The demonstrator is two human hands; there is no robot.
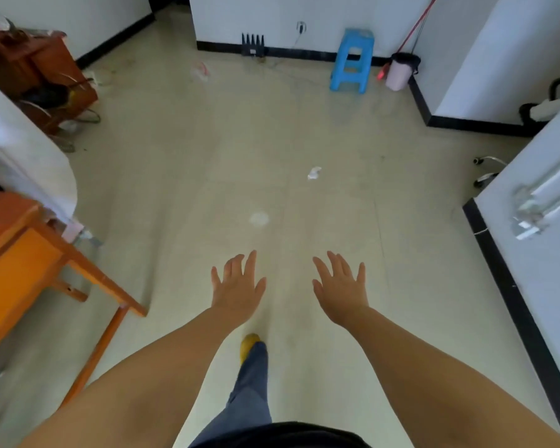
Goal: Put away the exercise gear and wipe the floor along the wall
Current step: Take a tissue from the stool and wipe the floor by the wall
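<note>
My left hand [238, 286] and my right hand [340, 287] are stretched out in front of me over the pale floor [181, 176], fingers spread and empty. A pink mop bucket [400, 72] stands in the far right corner, and a red-handled mop [416, 25] leans on the wall above it. A black exercise item with grips [543, 101] lies behind the right wall corner, partly hidden. A crumpled white scrap [314, 173] and a pale smudge [259, 218] mark the floor ahead.
A blue plastic stool [353, 61] stands by the far wall beside a black router [253, 46]. An orange wooden table [29, 270] is at my left, a brown cabinet [36, 69] with cables farther back. A white door [537, 202] juts in at the right.
</note>
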